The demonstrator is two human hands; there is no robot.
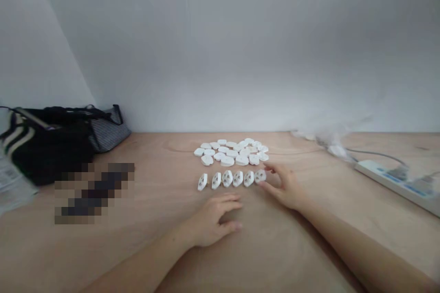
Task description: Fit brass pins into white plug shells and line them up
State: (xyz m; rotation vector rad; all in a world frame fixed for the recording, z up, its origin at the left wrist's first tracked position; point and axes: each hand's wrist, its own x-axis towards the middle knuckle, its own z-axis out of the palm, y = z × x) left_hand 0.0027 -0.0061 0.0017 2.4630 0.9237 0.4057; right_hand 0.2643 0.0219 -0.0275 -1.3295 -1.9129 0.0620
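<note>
Several white plug-like pieces stand on edge in a row on the wooden table, with small holes facing me. My right hand is at the right end of the row, thumb and fingers around the last white piece. Below the row, my left hand rests over the table with its fingers apart and nothing in it. Behind the row lies a loose cluster of similar white pieces, mostly flat.
A black bag and a striped pouch sit at the left, near a pixelated dark object. Clear plastic lies at the back right, beside a white power strip with plugs and a cable. A grey wall stands behind.
</note>
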